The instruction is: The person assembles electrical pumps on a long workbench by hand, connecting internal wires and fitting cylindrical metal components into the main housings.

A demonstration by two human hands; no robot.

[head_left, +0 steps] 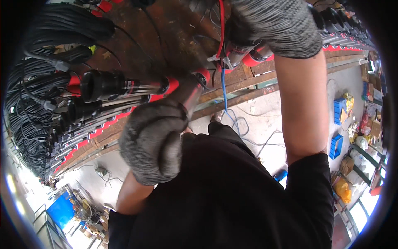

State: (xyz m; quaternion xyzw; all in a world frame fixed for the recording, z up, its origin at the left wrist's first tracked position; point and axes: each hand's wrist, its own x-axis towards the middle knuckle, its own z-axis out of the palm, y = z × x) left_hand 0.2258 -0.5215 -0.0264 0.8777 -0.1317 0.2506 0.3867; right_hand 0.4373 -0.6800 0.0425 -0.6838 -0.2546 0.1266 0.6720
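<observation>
My left hand (154, 143), in a grey knit glove, is closed around a slim steel cylinder (188, 97) with a red end, which looks like a submersible pump. My right hand (286, 31), gloved alike, reaches to the top edge over the dark end of another steel cylinder (237, 56). Its fingers are mostly hidden behind the hand and cut off by the frame, so its hold is unclear. Beside it a red cord (221, 29) and a blue cord (224, 89) run down with small whitish clips (226, 62).
Similar cylinders (103, 85) lie in a row along the left of the brown worktable (137, 31), with coiled black cables (62, 25) beyond. More cylinders (336, 39) line the right. Loose cable (238, 120) lies on the pale floor. Blue crates (336, 146) stand at the right.
</observation>
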